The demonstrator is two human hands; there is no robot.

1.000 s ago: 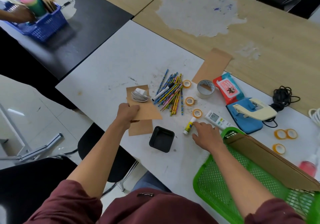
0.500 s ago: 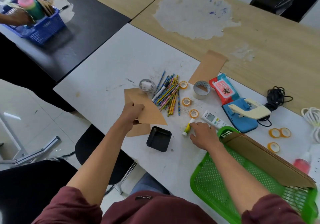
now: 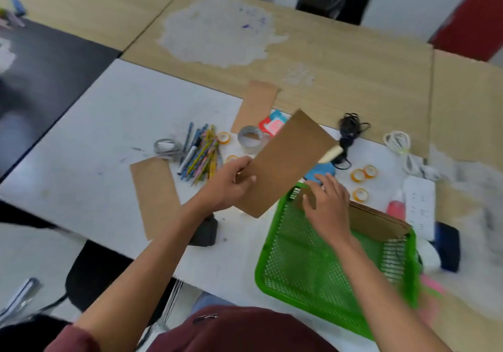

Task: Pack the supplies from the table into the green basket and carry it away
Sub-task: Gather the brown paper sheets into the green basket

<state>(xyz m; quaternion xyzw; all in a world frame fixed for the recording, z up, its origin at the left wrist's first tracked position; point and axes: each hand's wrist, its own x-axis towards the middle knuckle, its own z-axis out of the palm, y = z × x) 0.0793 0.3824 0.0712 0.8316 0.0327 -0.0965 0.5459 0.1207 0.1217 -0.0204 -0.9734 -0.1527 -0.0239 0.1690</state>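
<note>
The green basket sits at the near edge of my white table, toward its right end, with cardboard sheets standing on edge against its far wall. My right hand rests at the basket's far left corner, fingers loosely spread over the rim and the end of those sheets; whether they grip anything I cannot tell. My left hand pinches one lower edge of a brown cardboard piece, thumb on top and fingers beneath, holding it tilted in the air just left of the basket's far corner.

Beyond the raised piece, partly hidden by it, lie a blue hole punch and a red wipes packet. A grey tape roll stands beside a heap of coloured pencils, with a coiled grey cable at the heap's left. A second cardboard strip lies flat toward the near edge, and a third reaches the far edge. A black tray shows under my left forearm. Small orange tape rolls are scattered near the basket's far side; a black cord lies beyond them.
</note>
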